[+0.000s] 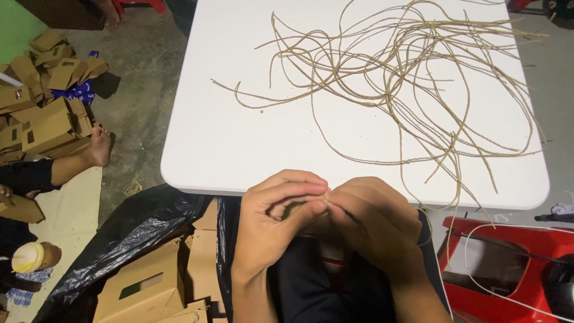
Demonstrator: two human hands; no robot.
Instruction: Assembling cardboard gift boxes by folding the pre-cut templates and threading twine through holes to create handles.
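1. Pinching a twine end (pixel 326 199) between them, the left hand (pixel 276 215) and right hand (pixel 372 221) meet below the table (pixel 227 137) edge — fingers closed on it
2. Loose twine (pixel 406 72) sprawls across the table — boxes (pixel 143 284) sit in a black bag (pixel 137 221) at lower left

It looks like a small home workshop, with a white folding table (pixel 239 137) over a bare concrete floor (pixel 149 78), brown cardboard boxes (pixel 48 113) piled at nine o'clock, and a red plastic stool (pixel 508 263) at four o'clock.
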